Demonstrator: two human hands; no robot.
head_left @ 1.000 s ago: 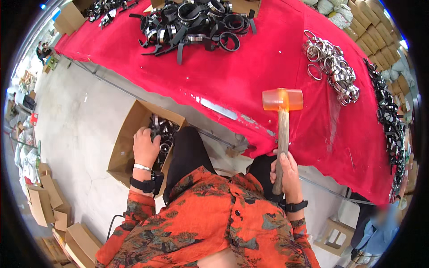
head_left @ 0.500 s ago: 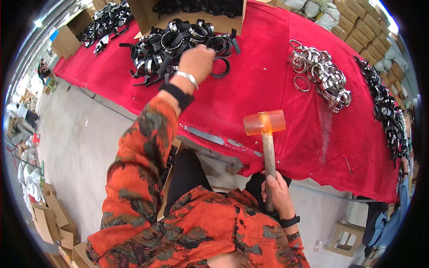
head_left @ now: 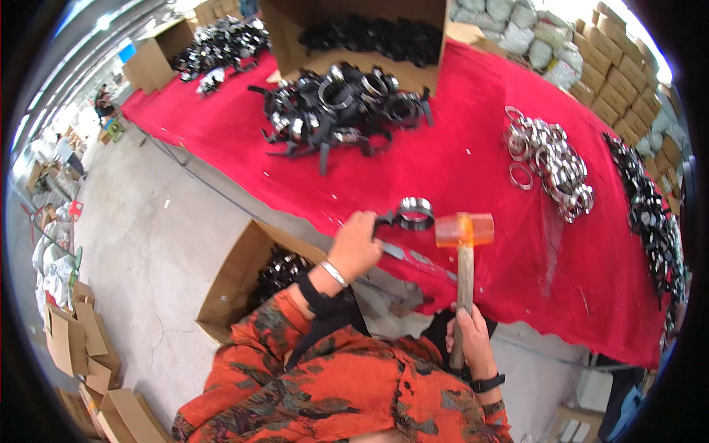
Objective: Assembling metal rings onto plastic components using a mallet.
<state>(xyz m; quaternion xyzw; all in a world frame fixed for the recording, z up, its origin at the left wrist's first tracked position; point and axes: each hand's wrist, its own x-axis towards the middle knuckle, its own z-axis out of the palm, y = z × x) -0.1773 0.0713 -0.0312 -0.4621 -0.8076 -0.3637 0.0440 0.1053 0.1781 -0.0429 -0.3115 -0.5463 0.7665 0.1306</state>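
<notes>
My left hand (head_left: pixel 356 242) is closed on the black stem of a ring-shaped part (head_left: pixel 415 214), whose round end carries a shiny silver band. That part is over the near edge of the red-covered table (head_left: pixel 458 170). Just right of it is the mallet (head_left: pixel 464 255), with a translucent orange head and a wooden handle, held upright in the view. My right hand (head_left: pixel 471 336) is wrapped round the lower handle. Farther back lies a heap of similar black parts (head_left: pixel 325 111), many with silver bands. A pile of loose silver rings (head_left: pixel 550 159) rests on the right side of the cloth.
Behind the heap stands an open cardboard box (head_left: pixel 281 37) holding more black parts. Another open carton (head_left: pixel 229 277), with black parts inside, is below the table at my left. More parts (head_left: pixel 221 48) lie far left, and others (head_left: pixel 642 199) along the right edge.
My left hand has come back from the heap toward me with a black banded part in it. My right hand still holds the mallet. The view has shifted, showing the carton at my left.
</notes>
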